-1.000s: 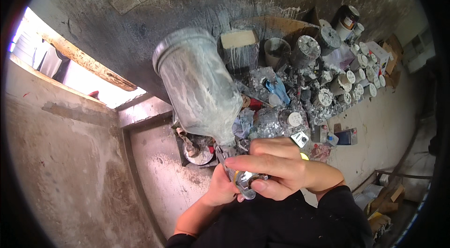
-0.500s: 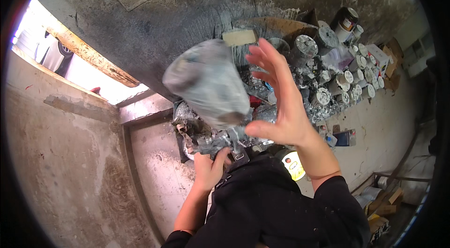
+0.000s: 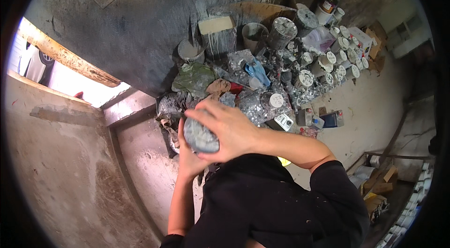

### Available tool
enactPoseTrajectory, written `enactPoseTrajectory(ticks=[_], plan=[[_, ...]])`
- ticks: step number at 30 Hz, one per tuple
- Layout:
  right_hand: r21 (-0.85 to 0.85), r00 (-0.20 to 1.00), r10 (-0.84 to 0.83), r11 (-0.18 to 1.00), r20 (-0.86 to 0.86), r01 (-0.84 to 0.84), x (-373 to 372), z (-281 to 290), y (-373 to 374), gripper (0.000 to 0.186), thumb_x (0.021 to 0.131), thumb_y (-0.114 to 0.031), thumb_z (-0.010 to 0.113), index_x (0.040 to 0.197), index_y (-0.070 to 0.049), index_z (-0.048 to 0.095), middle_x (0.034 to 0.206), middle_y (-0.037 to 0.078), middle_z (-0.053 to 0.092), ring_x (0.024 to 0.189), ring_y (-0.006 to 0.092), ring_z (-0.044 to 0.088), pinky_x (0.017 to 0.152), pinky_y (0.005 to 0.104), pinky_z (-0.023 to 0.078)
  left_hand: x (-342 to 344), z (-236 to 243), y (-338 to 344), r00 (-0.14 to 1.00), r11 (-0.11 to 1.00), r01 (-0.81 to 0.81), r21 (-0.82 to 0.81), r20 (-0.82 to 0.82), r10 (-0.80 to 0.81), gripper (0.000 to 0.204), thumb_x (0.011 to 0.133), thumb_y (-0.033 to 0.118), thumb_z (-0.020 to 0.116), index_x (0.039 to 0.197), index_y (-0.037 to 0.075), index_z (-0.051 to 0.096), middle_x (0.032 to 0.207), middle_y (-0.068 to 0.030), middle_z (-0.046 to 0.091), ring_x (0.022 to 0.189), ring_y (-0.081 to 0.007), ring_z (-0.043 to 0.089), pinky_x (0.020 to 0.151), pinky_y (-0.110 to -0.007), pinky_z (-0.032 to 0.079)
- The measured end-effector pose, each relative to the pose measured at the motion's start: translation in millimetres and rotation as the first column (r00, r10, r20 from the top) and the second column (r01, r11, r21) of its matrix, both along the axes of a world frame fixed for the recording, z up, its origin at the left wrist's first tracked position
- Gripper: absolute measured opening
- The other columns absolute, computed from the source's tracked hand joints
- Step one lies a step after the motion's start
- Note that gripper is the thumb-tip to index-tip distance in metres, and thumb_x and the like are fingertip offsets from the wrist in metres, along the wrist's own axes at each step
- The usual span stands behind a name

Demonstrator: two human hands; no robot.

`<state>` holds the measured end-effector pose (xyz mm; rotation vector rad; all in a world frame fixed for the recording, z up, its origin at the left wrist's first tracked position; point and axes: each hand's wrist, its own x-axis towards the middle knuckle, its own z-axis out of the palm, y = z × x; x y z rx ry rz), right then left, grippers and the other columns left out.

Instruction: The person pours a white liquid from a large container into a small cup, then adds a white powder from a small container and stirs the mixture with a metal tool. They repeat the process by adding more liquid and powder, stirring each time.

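One paint-crusted grey can (image 3: 200,136) sits between two hands, just below the picture's centre. The right hand (image 3: 229,128) wraps over its top, fingers curled tight on it; the left hand (image 3: 186,154) cups it from underneath at 7 o'clock. At 1 o'clock a heap of at least a dozen white-lidded paint tins (image 3: 328,67) crowds the floor. One blue rag (image 3: 257,70) lies at 12 o'clock beside one olive bag (image 3: 194,78). A black sleeve (image 3: 337,187) hides the ground at 5 o'clock.
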<state>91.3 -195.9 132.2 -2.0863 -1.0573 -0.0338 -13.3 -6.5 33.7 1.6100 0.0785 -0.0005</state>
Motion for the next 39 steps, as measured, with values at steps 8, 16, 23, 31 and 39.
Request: enactPoseTrajectory(ticks=[8, 16, 23, 31, 39], plan=[[0.024, 0.891, 0.441, 0.895, 0.105, -0.445, -0.2, 48.8, -27.6, 0.083, 0.065, -0.034, 0.089, 0.133, -0.001, 0.056, 0.130, 0.019, 0.056, 0.115, 0.0379, 0.059, 0.084, 0.0471, 0.057, -9.1, 10.2, -28.4, 0.982, 0.976, 0.175, -0.128, 0.099, -0.163, 0.087, 0.064, 0.019, 0.099, 0.139, 0.007, 0.057, 0.143, -0.0143, 0.059, 0.132, -0.0281, 0.060, 0.106, -0.044, 0.053], [0.018, 0.834, 0.532, 0.842, 0.149, -0.540, 4.6, 60.7, -34.3, 0.083, 0.058, -0.033, 0.089, 0.126, 0.001, 0.058, 0.126, 0.018, 0.057, 0.111, 0.0363, 0.058, 0.082, 0.0454, 0.056, 0.4, 5.3, -43.9, 0.920, 0.985, 0.150, 0.088, 0.353, -0.172, 0.063, 0.069, 0.023, 0.096, 0.123, 0.005, 0.071, 0.125, -0.0143, 0.071, 0.114, -0.0286, 0.071, 0.095, -0.041, 0.058], [-0.065, 0.605, 0.791, 0.611, 0.085, -0.789, 26.2, 69.3, -23.3, 0.080, 0.064, -0.036, 0.085, 0.127, 0.006, 0.058, 0.124, 0.020, 0.059, 0.115, 0.0423, 0.061, 0.087, 0.0488, 0.055, 10.9, 3.7, -47.9, 0.927, 0.992, 0.103, 0.066, 0.356, -0.120, 0.076, 0.070, 0.024, 0.096, 0.133, 0.000, 0.060, 0.129, -0.0163, 0.068, 0.117, -0.0292, 0.070, 0.096, -0.042, 0.057], [-0.121, 0.995, -0.102, 0.988, -0.002, 0.101, 25.4, 18.5, -6.2, 0.066, 0.075, -0.037, 0.081, 0.134, -0.012, 0.061, 0.131, 0.016, 0.057, 0.122, 0.0379, 0.057, 0.087, 0.0493, 0.056, 38.7, -18.8, -51.4, 0.871, 0.850, -0.437, 0.293, 0.375, 0.318, 0.091, 0.071, 0.024, 0.095, 0.143, -0.006, 0.048, 0.133, -0.0186, 0.065, 0.120, -0.0298, 0.068, 0.097, -0.042, 0.057], [0.062, 0.988, 0.121, 0.990, 0.093, -0.127, 43.3, -35.9, -16.7, 0.059, 0.075, -0.039, 0.082, 0.127, -0.015, 0.068, 0.126, 0.015, 0.059, 0.110, 0.0358, 0.060, 0.074, 0.0471, 0.056, 30.0, -71.2, -44.9, 0.928, 0.889, -0.286, 0.359, 0.333, 0.164, 0.094, 0.074, 0.015, 0.093, 0.150, -0.004, 0.040, 0.132, -0.0183, 0.062, 0.118, -0.0285, 0.067, 0.099, -0.041, 0.055]])
